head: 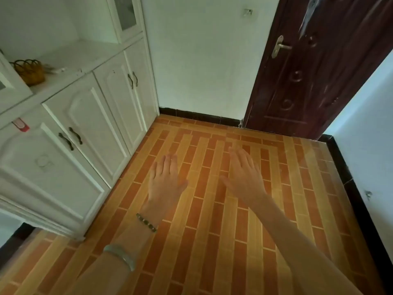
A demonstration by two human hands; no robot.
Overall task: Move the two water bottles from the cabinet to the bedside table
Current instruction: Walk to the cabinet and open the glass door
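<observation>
Your left hand (164, 179) and right hand (244, 175) are hovering flat, fingers spread, gripping nothing, over the orange brick-pattern floor (212, 231). You're facing a white cabinet (70, 128) running along at nine to eleven o'clock, doors closed, a woven basket (30, 71) sitting on its counter. No water bottles are showing. A dark door (319, 71) is standing at one o'clock; black skirting (348, 179) is edging the right wall.
</observation>
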